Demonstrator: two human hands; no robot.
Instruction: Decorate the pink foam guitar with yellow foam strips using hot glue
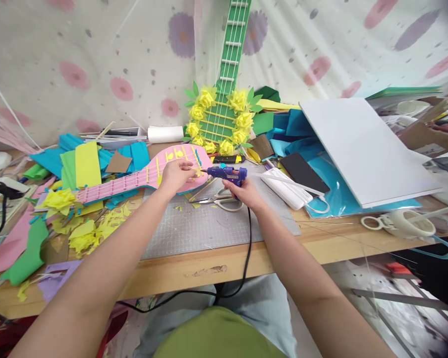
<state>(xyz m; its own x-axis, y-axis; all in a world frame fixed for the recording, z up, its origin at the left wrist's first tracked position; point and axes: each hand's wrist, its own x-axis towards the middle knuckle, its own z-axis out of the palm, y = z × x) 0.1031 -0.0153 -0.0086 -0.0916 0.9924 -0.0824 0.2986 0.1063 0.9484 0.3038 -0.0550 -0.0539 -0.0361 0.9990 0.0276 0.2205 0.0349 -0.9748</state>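
Note:
In my right hand (244,191) is a blue hot glue gun (229,173), a pale glue stick (272,178) poking out of its back. Its nozzle points left, close to the fingertips of my left hand (178,176). Those fingers are pinched over the body of a pink paper guitar (188,153); what they hold is too small to make out. The guitar has yellow strips on its body, and its pink neck (112,184) stretches left. White-handled scissors (224,200) lie on the grey cutting mat (194,233) below the glue gun.
Behind stands a green paper guitar (229,64) ringed with yellow paper flowers. A box cutter (228,159) lies before it. To the right are a white power bank (288,189), a phone (304,171) and a white board (369,149). Paper scraps (93,233) crowd the left. A black cord (249,248) hangs over the table edge.

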